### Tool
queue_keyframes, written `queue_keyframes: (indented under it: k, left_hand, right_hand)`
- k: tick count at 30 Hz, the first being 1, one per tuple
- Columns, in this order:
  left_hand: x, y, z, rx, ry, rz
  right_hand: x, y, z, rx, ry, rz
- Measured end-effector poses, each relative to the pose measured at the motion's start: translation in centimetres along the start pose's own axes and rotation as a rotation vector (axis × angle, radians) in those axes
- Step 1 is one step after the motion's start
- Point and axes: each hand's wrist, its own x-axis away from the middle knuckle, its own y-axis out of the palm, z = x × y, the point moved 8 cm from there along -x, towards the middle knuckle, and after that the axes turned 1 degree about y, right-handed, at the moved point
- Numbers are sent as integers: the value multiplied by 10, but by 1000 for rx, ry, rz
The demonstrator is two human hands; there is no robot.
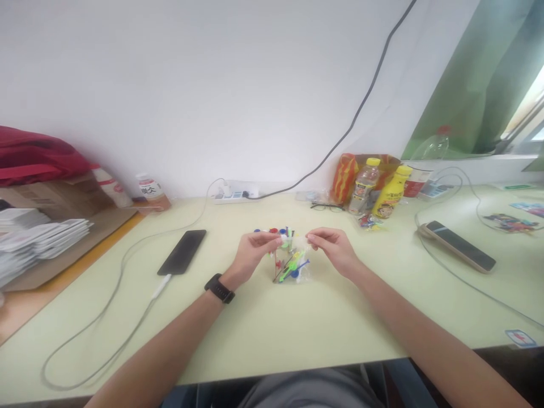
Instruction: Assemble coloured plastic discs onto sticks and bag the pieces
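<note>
Bag (303,273) | over the table (255,340), between your left hand (254,252) and right hand (334,248) | both pinch its edges, fingertips nearly together | the pieces (292,264) could spill, if you pull too hard and it tears

Left of the left hand (251,255), a dark phone (182,253) lies joined to a white cable (160,288); farther left, red fabric (40,154) drapes over a cardboard box (63,197); beyond the right hand (335,250), glasses (326,207) lie near a clear bottle (363,188) and a yellow bottle (390,196); off to its right rests a dark-faced device (461,245).
</note>
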Motion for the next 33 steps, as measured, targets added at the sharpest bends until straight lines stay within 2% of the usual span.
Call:
queue_keyframes:
  k: [4,11,18,24,29,33]
  left_hand:
    - [1,-1,4,-72,35,10]
    - [-3,-2,3,-141,55,-31]
    - [-6,-1,10,-177,109,-74]
    - [-7,-6,4,-92,67,-44]
    - [-6,-3,2,-117,74,-59]
    - [-4,0,6,-136,81,-70]
  right_hand:
    - [1,0,-5,143,-62,4]
    - [1,0,-7,259,-71,-29]
    - [-2,2,-10,302,-149,-99]
    - [-3,-8,-7,176,-103,-35]
    - [-2,6,-1,220,-29,-114]
    - [-1,9,0,202,-6,-100]
